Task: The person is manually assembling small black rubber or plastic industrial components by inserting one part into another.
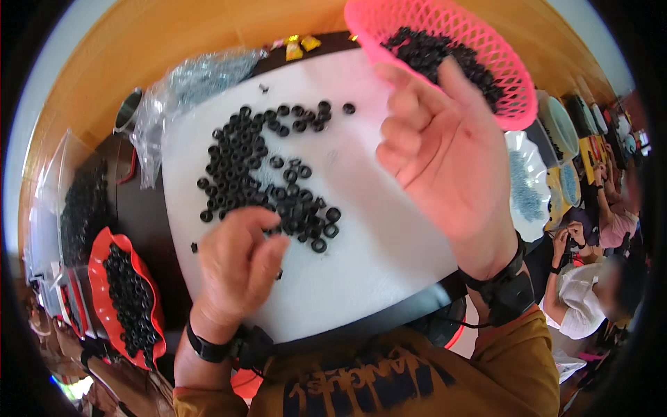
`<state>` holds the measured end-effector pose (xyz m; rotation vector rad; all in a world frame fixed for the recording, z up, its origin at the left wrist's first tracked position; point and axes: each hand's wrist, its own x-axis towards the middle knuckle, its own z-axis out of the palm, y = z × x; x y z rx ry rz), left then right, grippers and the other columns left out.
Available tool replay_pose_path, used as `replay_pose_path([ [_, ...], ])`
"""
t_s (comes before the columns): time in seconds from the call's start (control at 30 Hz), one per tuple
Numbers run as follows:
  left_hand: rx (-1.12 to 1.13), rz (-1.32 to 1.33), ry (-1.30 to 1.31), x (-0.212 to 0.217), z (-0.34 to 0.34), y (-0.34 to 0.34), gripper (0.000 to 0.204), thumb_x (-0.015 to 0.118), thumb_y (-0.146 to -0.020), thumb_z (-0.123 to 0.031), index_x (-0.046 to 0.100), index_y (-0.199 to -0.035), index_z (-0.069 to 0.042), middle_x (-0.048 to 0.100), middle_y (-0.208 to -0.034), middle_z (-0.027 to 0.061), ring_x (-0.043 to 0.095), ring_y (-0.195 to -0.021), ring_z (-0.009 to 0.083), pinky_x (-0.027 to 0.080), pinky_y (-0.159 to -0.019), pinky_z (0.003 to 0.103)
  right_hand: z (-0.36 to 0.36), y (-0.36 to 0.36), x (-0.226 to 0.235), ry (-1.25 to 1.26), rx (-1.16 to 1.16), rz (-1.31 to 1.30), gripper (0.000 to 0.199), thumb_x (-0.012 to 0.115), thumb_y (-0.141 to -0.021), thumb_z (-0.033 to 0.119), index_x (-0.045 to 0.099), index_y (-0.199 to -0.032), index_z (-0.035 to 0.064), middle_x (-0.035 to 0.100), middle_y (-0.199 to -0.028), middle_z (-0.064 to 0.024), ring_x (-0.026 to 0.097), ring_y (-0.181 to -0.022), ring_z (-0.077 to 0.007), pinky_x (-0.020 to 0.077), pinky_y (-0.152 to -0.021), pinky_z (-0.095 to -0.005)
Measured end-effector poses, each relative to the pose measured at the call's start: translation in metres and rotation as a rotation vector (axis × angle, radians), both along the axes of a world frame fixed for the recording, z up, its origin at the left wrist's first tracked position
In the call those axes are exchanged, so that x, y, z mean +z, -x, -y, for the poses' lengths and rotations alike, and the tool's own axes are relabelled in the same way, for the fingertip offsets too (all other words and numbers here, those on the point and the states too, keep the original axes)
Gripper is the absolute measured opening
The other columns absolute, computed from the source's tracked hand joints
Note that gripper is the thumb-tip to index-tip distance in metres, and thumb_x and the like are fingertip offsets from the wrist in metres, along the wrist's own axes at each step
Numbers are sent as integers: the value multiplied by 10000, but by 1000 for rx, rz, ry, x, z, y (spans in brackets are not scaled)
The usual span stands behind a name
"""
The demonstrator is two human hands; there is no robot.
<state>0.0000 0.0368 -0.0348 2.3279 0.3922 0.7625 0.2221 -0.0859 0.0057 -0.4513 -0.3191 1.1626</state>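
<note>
My left hand point(240, 260) is low over the white work surface point(375, 257), at the near edge of a spread of small black rings point(236, 153). Its fingers are curled, with thumb and index close together; whatever lies inside them is hidden. My right hand point(445, 153) is raised at the right, palm showing, thumb stretched out and fingers half bent, with nothing visible in it. Behind its fingertips stands a pink mesh basket point(517, 97) holding many small black parts point(445, 59).
A red wavy-edged dish point(99, 292) of black rings stands at the left, near a clear bin point(66, 153). Clear plastic bags point(201, 80) lie at the back left. A white scalloped dish point(535, 149) holds bluish pieces. Other people point(583, 292) sit at the far right.
</note>
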Motion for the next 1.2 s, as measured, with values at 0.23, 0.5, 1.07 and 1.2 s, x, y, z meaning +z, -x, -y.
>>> replay_pose_path([
  [0.23, 281, 27, -4, 5, -17, 0, 66, 631, -881, -74, 599, -867, -19, 548, -632, 10, 449, -531, 56, 384, -497, 208, -12, 39, -43, 360, 33, 451, 349, 464, -968, 261, 565, -1130, -31, 544, -690, -14, 497, -628, -111, 417, -639, -240],
  [0.5, 121, -127, -46, 3, -2, -6, 89, 678, -773, 12, 594, -768, -18, 543, -605, 62, 509, -490, 188, 385, -463, 273, -13, 30, -53, 490, -46, 778, 162, 580, -912, 142, 624, -976, -1, 535, -713, 0, 500, -675, -86, 414, -639, -217],
  [1.07, 95, -213, -39, 1, 0, -9, 93, 674, -786, 9, 583, -780, -12, 552, -622, 61, 512, -508, 169, 395, -482, 263, -3, 22, -59, 336, 63, 1889, 190, 699, -696, 62, 652, -879, 40, 563, -802, -88, 561, -793, -292, 452, -672, -380],
  [1.2, 84, -214, -25, -1, 1, -10, 92, 673, -788, 9, 584, -781, -12, 555, -627, 60, 515, -516, 165, 397, -485, 263, -1, 22, -56, 361, 63, 1911, 182, 689, -682, 46, 648, -859, 41, 564, -800, -84, 559, -787, -291, 451, -667, -383],
])
